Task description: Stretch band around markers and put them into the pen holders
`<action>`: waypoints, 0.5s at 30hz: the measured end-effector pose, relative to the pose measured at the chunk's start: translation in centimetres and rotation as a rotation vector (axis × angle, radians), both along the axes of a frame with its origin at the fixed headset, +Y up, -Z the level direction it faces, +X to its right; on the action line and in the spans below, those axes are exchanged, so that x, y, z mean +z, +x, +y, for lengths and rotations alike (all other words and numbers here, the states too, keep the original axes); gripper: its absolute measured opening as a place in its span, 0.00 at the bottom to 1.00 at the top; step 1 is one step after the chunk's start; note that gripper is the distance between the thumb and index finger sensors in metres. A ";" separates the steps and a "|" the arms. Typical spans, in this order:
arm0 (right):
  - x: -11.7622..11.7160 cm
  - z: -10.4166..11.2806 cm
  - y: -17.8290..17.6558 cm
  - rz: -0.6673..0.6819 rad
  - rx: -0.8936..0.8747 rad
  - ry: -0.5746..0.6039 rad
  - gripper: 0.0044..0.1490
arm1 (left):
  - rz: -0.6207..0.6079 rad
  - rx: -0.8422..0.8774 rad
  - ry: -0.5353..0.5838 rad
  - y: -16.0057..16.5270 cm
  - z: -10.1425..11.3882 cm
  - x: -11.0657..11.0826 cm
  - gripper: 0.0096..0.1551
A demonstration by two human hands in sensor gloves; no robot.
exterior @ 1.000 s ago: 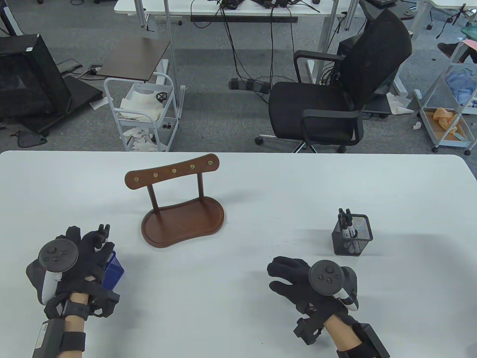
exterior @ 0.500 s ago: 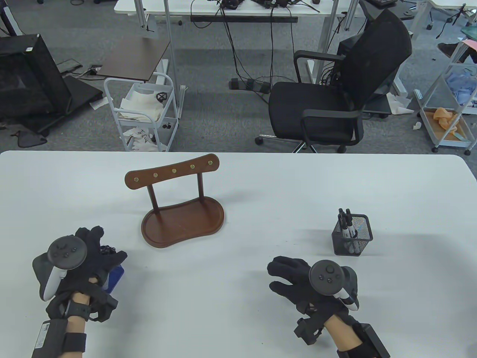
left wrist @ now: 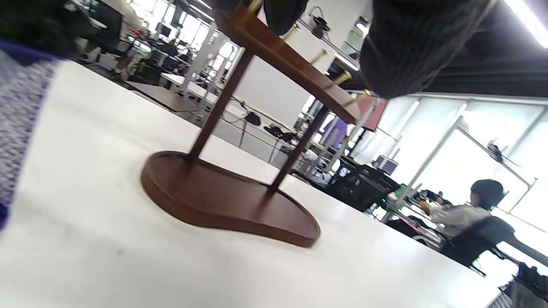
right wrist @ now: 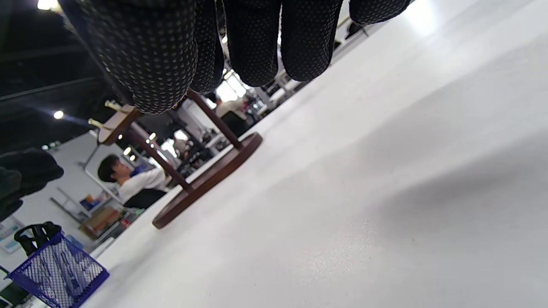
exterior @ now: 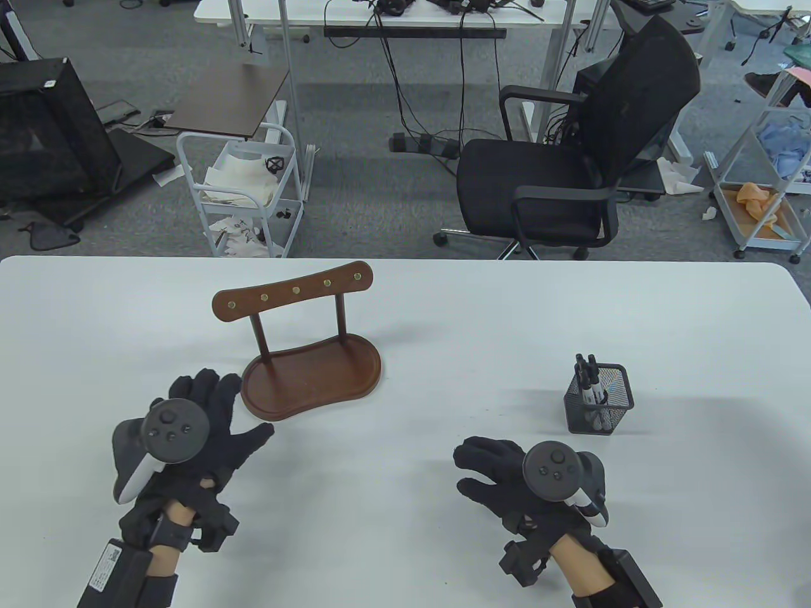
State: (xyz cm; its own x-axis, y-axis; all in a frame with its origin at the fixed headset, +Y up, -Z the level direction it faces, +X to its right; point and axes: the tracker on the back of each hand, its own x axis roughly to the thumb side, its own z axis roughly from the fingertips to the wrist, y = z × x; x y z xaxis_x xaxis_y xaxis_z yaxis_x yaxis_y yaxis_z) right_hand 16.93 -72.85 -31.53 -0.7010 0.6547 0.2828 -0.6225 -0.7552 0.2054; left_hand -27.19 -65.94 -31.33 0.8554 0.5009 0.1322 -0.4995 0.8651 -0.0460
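Bare table lies between the hands; the wooden stand blocks the left hand ahead.

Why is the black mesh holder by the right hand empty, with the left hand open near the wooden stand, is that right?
Not empty. The table view shows the black mesh holder with markers standing in it, beyond the right hand. The rest holds: the left hand is open near the wooden stand.

My left hand and right hand wear black gloves, dotted pale on the fingers. Left of the white table's brown wooden stand, a blue mesh holder; right, a black mesh holder with black-and-white markers.
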 end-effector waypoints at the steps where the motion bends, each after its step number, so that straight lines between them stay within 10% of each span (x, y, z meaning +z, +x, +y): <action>1: 0.0 0.0 0.0 0.001 0.001 -0.002 0.33 | -0.022 -0.006 0.006 0.9 0.0 0.0 0.55; 15: -0.1 -1.0 -1.1 -0.013 0.069 -0.030 0.41 | -0.258 -0.062 0.000 10.9 -4.3 0.2 0.55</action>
